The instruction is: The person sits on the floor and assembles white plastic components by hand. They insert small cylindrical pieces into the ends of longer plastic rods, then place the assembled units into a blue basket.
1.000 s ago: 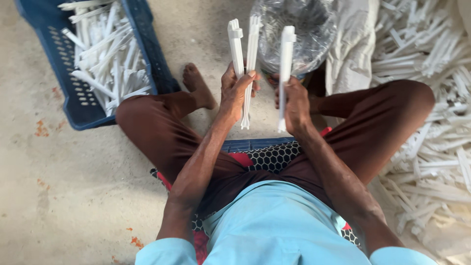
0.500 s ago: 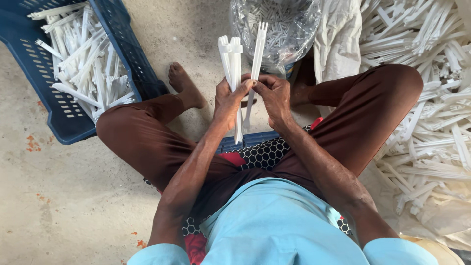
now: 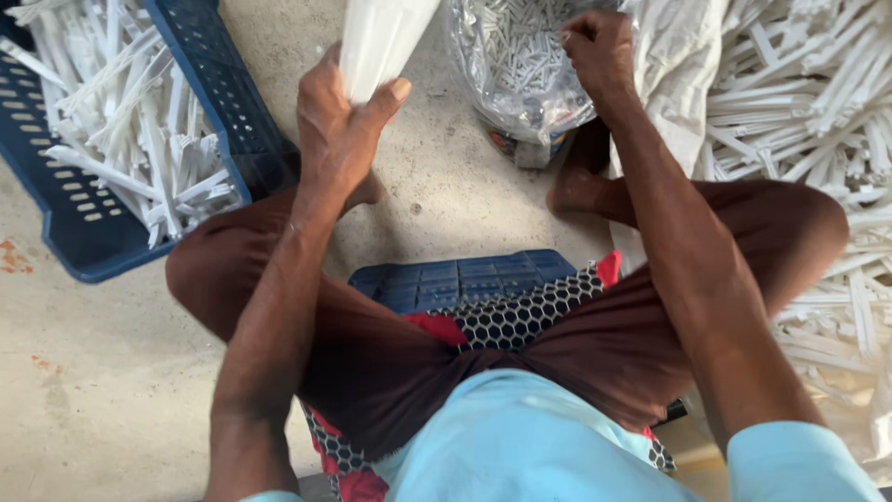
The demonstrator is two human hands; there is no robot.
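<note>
My left hand (image 3: 339,121) is raised in front of me and grips a blurred bundle of long white plastic strips (image 3: 381,33) near its lower end. My right hand (image 3: 599,51) is closed in a fist over the mouth of a clear plastic bag (image 3: 483,65) filled with small white plastic pieces; whether it holds anything is hidden. The bag stands on the concrete floor between my feet.
A blue slotted crate (image 3: 88,232) with several white plastic strips lies at the left. A large heap of white strips (image 3: 818,121) on pale cloth fills the right side. I sit on a low blue stool (image 3: 455,279), knees spread.
My hands were together holding the white strips before. Now the left hand alone holds the bundle and has swung left, while the right hand has moved to the bag.
</note>
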